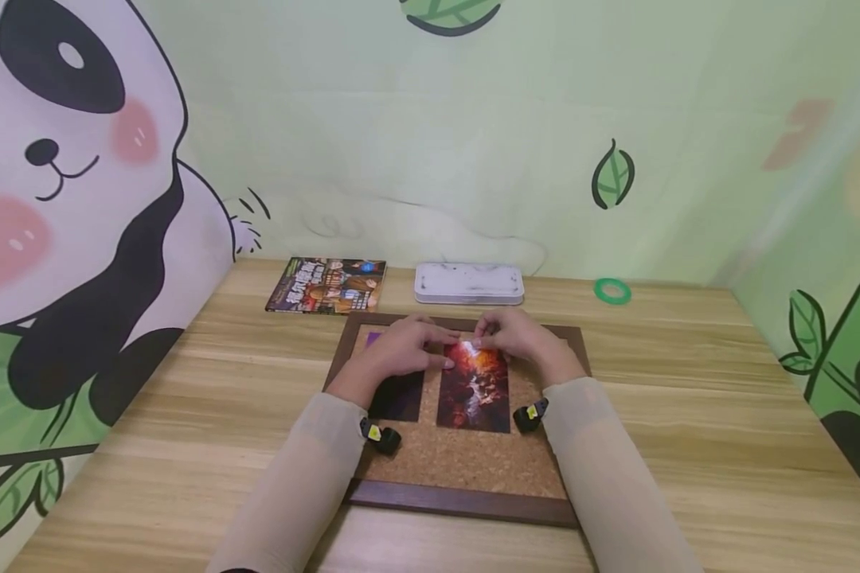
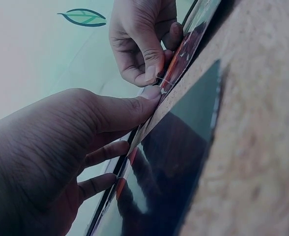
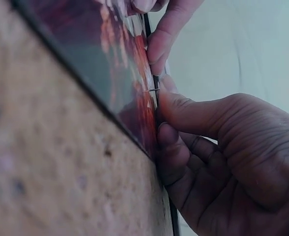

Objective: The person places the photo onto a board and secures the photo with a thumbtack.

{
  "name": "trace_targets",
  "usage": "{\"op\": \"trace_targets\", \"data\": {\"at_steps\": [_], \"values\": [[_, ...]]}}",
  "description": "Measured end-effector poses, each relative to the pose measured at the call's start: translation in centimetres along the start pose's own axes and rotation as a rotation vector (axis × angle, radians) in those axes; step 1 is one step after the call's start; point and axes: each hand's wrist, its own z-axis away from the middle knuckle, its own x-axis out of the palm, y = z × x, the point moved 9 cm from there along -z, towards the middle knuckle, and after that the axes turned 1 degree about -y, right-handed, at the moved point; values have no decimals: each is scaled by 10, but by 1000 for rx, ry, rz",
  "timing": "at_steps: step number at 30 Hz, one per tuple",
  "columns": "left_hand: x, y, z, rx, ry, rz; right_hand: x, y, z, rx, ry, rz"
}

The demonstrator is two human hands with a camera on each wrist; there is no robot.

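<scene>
On a cork board (image 1: 466,461) with a dark wooden frame lies a glossy red and orange picture card (image 1: 473,398). At its top edge my right hand (image 1: 519,334) pinches a pin between thumb and curled fingers; the thin metal shaft of the pin (image 3: 152,90) points at the card, and its head is hidden by the fingers. My left hand (image 1: 407,348) presses near the card's upper left edge, thumb and fingers extended. It partly covers a second, dark picture card (image 1: 400,398) on the board's left, purple at its top corner.
Behind the board, on the wooden table (image 1: 688,446), are a comic-style book (image 1: 330,285), a white marbled tin case (image 1: 469,283) and a roll of green tape (image 1: 612,291). A printed backdrop with a panda (image 1: 208,207) stands behind the table.
</scene>
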Motion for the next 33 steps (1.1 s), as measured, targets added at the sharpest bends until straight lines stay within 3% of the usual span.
{"op": "trace_targets", "data": {"at_steps": [5,16,33], "values": [[1,-2,-1,-7,-1,-8,2,0,-1,-14,-12,54],[6,-3,0,0,1,0,1,5,10,-67,8,-37],[1,-1,-1,4,6,7,-2,5,7,-31,29,-93]]}}
